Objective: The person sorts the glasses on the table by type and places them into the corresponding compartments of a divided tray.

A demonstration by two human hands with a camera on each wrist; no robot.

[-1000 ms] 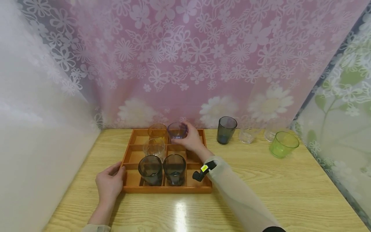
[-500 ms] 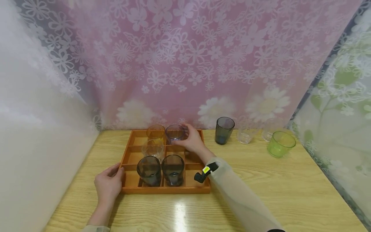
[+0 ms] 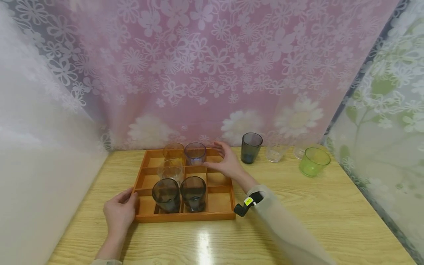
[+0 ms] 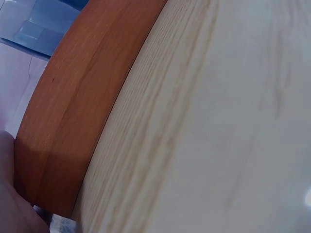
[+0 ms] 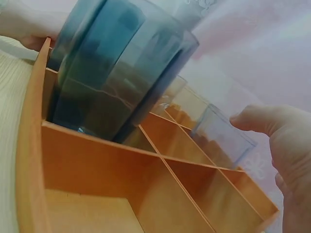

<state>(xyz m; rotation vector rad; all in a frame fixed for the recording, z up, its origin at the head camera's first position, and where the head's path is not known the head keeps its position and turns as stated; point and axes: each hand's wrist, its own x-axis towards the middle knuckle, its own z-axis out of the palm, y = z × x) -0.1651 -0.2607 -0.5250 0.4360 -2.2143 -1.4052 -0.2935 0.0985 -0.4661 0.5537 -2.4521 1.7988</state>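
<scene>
Clear, violet-rimmed glass [image 3: 195, 157] near the loose-fingered right hand [image 3: 229, 163] (left hand [image 3: 119, 210] grips the brown tray [image 3: 185, 218])

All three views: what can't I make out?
Right wrist: the nearer dark glass mostly hides the other dark glass; right and bottom edges cut off the right hand.
Left wrist: left and bottom edges cut off the left hand.
Head: green glass partly hides the rightmost clear glass; whether the right hand touches the bluish glass is too small to tell.
</scene>
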